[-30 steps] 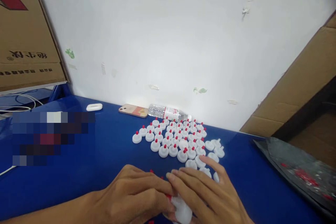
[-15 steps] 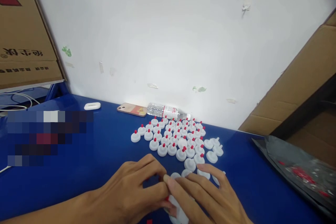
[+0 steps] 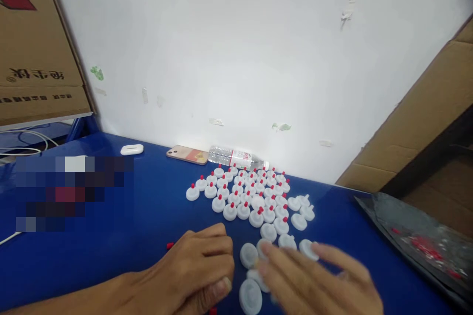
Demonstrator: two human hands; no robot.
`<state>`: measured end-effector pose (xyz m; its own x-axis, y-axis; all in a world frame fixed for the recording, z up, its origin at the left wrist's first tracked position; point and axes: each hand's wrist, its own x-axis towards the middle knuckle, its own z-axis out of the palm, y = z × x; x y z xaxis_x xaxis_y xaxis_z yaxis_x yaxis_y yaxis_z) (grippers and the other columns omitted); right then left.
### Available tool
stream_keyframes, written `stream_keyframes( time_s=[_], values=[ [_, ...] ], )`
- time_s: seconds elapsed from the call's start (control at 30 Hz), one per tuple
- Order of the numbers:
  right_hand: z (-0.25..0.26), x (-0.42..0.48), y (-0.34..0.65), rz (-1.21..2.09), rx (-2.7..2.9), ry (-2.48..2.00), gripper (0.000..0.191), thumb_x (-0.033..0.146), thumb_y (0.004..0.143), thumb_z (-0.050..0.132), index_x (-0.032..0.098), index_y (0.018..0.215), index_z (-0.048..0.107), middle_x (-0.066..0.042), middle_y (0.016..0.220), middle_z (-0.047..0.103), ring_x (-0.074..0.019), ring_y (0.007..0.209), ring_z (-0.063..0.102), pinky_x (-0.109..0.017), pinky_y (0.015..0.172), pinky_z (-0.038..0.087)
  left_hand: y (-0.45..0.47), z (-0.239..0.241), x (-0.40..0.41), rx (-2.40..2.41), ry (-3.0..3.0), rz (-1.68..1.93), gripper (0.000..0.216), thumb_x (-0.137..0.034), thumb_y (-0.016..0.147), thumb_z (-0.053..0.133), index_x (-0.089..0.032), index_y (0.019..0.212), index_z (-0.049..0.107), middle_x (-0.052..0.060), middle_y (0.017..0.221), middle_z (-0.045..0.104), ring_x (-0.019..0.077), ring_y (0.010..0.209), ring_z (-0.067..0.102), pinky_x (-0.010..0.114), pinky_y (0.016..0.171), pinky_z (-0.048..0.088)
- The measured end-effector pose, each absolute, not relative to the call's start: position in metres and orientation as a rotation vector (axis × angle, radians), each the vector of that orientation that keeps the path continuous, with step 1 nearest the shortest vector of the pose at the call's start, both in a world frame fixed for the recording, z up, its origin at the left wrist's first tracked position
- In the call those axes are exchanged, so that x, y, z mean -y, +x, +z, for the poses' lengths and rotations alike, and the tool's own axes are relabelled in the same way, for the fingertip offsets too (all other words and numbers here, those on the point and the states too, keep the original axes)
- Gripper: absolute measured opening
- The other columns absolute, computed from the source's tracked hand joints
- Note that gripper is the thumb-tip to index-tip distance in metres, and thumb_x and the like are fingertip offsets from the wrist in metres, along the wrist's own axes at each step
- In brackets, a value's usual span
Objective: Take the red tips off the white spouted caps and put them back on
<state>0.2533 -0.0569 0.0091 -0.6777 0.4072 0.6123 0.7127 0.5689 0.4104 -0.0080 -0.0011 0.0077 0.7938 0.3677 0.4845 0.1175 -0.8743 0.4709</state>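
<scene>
My left hand is curled closed over the blue table, thumb pressed against the bent fingers. Whatever it may hold is hidden. A small red cap lies just behind its wrist side, and another red cap shows below it. My right hand, blurred by motion, has its fingers stretched over several loose white round caps. One white cap lies between the hands, with another white cap farther back. Beyond stands a cluster of white caps with red tips.
A clear bottle lies along the wall beside a phone and a white case. Untipped white caps lie right of the cluster. A grey plastic bag with red pieces is at right, cardboard boxes at both sides.
My hands were together at a white cap with red showing between them. Now they are apart: the right has moved right over the loose caps, the left stays curled. More white caps show.
</scene>
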Motion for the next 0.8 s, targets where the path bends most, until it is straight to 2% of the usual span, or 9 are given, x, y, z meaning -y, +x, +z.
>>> stream_keyframes(
  time_s=[0.1,0.23,0.43,0.6,0.8],
  values=[
    [0.012,0.037,0.273,-0.944,2.179,-0.916,0.032,0.017,0.095,0.06,0.027,0.125,0.062,-0.001,0.116,0.074,-0.012,0.079,0.074,-0.034,0.105,0.04,-0.014,0.011,-0.01,-0.382,2.6,0.889,0.027,-0.016,0.103,0.029,-0.022,0.08,0.042,0.001,0.071,0.052,0.0167,0.068,0.048,0.035,0.07,0.043],
    [0.01,0.02,0.276,-0.777,2.088,-1.009,0.025,0.011,0.091,0.065,0.021,0.114,0.063,-0.007,0.117,0.074,-0.0164,0.085,0.074,-0.042,0.101,0.04,-0.017,0.014,-0.028,-0.492,2.808,0.92,0.017,-0.013,0.096,0.041,-0.019,0.084,0.05,0.005,0.08,0.056,0.0192,0.077,0.046,0.033,0.066,0.039],
    [0.002,0.019,0.261,-0.608,2.169,-1.089,0.014,0.016,0.096,0.058,0.022,0.105,0.067,-0.007,0.115,0.072,-0.0212,0.101,0.069,-0.045,0.1,0.04,-0.012,0.011,-0.028,-0.667,2.8,0.772,0.019,-0.014,0.098,0.039,-0.018,0.091,0.057,0.006,0.088,0.058,0.0208,0.083,0.048,0.032,0.068,0.042],
    [0.002,0.018,0.262,-0.58,2.145,-1.147,0.015,0.022,0.094,0.061,0.023,0.106,0.07,-0.006,0.095,0.066,-0.0215,0.087,0.063,-0.04,0.085,0.045,-0.008,0.006,-0.021,-0.711,2.764,0.771,0.021,-0.014,0.098,0.038,-0.019,0.095,0.058,0.008,0.097,0.057,0.0204,0.087,0.05,0.031,0.066,0.042],
    [0.0,0.019,0.26,-0.559,2.166,-1.094,0.017,0.015,0.096,0.057,0.022,0.105,0.07,-0.003,0.089,0.067,-0.0169,0.083,0.065,-0.043,0.096,0.044,-0.009,0.0,-0.028,-0.801,2.77,0.631,0.022,-0.011,0.098,0.037,-0.019,0.1,0.058,0.007,0.102,0.055,0.021,0.091,0.052,0.032,0.07,0.044]
  ],
)
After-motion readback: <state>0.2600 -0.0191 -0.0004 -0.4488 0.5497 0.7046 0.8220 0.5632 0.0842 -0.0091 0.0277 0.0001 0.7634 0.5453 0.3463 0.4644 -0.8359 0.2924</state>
